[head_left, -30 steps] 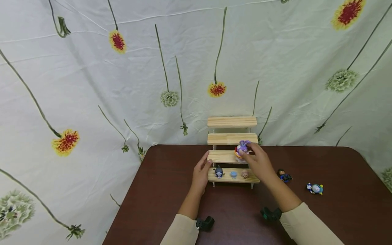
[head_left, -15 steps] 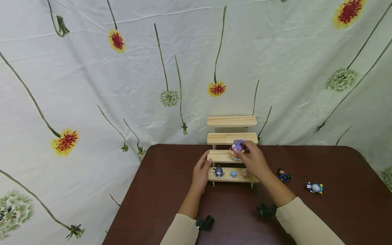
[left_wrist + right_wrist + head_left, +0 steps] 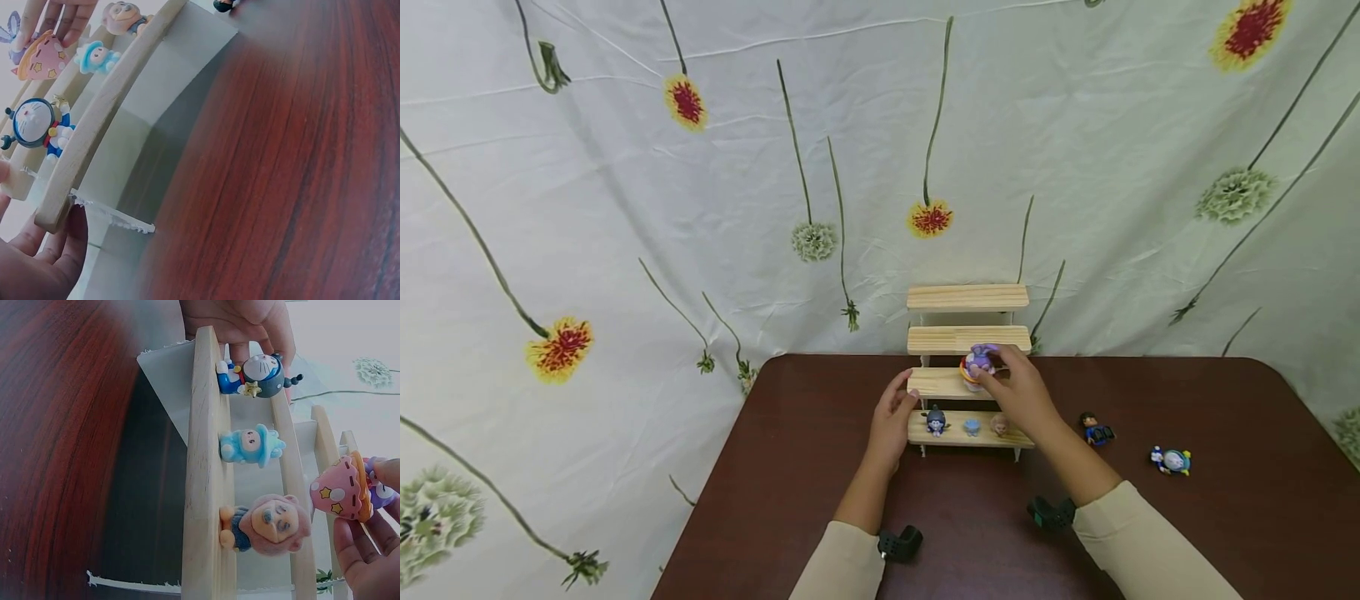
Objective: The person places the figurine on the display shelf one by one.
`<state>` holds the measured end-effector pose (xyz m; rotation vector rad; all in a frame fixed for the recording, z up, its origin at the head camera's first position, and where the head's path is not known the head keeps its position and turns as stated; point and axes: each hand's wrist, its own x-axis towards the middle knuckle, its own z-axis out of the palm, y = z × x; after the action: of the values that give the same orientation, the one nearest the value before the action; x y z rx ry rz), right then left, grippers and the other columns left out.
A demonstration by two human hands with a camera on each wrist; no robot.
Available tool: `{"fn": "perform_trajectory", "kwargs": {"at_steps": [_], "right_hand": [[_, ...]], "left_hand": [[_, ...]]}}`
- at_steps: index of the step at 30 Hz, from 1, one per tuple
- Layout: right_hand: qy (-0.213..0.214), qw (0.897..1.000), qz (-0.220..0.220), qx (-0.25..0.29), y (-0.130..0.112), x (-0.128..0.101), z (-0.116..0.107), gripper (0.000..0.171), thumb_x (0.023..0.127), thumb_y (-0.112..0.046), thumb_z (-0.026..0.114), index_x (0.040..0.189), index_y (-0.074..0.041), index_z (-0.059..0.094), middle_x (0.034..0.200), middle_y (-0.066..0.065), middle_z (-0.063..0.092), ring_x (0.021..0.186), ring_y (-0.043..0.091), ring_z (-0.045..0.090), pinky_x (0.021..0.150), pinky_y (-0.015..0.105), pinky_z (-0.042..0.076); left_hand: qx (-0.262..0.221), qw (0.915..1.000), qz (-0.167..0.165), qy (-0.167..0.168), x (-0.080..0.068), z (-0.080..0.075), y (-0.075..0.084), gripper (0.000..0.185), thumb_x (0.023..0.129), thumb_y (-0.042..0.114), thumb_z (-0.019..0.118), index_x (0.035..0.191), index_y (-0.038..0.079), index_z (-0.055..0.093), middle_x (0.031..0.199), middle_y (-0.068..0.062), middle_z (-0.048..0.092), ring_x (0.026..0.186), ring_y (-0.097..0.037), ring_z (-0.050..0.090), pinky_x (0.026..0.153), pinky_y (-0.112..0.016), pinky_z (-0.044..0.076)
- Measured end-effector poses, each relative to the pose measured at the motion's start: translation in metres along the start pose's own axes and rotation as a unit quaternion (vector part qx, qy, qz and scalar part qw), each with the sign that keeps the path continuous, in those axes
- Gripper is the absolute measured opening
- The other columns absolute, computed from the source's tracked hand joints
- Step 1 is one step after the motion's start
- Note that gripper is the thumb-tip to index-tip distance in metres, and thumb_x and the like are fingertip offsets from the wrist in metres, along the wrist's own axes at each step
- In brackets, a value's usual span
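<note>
On the wooden stand (image 3: 958,383), right fingers (image 3: 992,382) pinch a half-hidden purple figure (image 3: 979,360); left fingers (image 3: 901,392) relaxed.

1. the stepped rack (image 3: 967,340) stands at the back of your tabletop (image 3: 1225,500), against the cloth backdrop (image 3: 700,208).
2. on its lowest step sit three figures in a row: cat figure (image 3: 936,421) left, small figure (image 3: 972,427) middle, round-headed figure (image 3: 999,426) right.
3. your right hand (image 3: 1018,396) holds the cupcake toy (image 3: 976,365) at the second step.
4. your left hand (image 3: 891,417) rests on the rack's left end.
5. two figures (image 3: 1096,431) (image 3: 1172,461) lie on the tabletop, right of the rack.
</note>
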<state>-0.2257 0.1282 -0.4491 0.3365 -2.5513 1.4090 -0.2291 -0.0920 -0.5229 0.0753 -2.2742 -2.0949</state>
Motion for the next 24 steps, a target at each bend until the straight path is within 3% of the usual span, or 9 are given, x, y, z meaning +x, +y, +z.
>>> {"fn": "perform_trajectory", "kwargs": {"at_steps": [8, 15, 24], "right_hand": [[-0.006, 1.000, 0.000, 0.001, -0.001, -0.001, -0.002, 0.043, 0.098, -0.020, 0.069, 0.134, -0.002, 0.057, 0.124, 0.017, 0.059, 0.115, 0.031, 0.060, 0.095, 0.047, 0.055], [0.003, 0.999, 0.015, 0.035, 0.005, -0.007, -0.008, 0.053, 0.097, -0.019, 0.070, 0.144, -0.003, 0.050, 0.133, 0.019, 0.054, 0.121, 0.035, 0.057, 0.101, 0.048, 0.053], [0.020, 0.999, -0.004, 0.042, 0.010, -0.011, -0.021, 0.051, 0.099, -0.024, 0.068, 0.143, -0.005, 0.051, 0.136, 0.018, 0.053, 0.127, 0.037, 0.052, 0.104, 0.052, 0.048]], "left_hand": [[-0.006, 1.0000, 0.000, 0.001, -0.002, 0.000, 0.002, 0.041, 0.102, 0.030, 0.059, 0.143, 0.034, 0.056, 0.117, -0.012, 0.067, 0.099, -0.018, 0.060, 0.082, -0.030, 0.048], [-0.003, 0.9999, -0.010, -0.006, -0.002, 0.000, 0.006, 0.044, 0.102, 0.028, 0.059, 0.146, 0.027, 0.054, 0.116, -0.013, 0.067, 0.097, -0.017, 0.059, 0.081, -0.031, 0.048], [-0.006, 0.9999, -0.012, 0.000, 0.001, 0.001, 0.002, 0.043, 0.101, 0.030, 0.060, 0.144, 0.033, 0.055, 0.116, -0.011, 0.067, 0.097, -0.017, 0.059, 0.080, -0.030, 0.048]]}}
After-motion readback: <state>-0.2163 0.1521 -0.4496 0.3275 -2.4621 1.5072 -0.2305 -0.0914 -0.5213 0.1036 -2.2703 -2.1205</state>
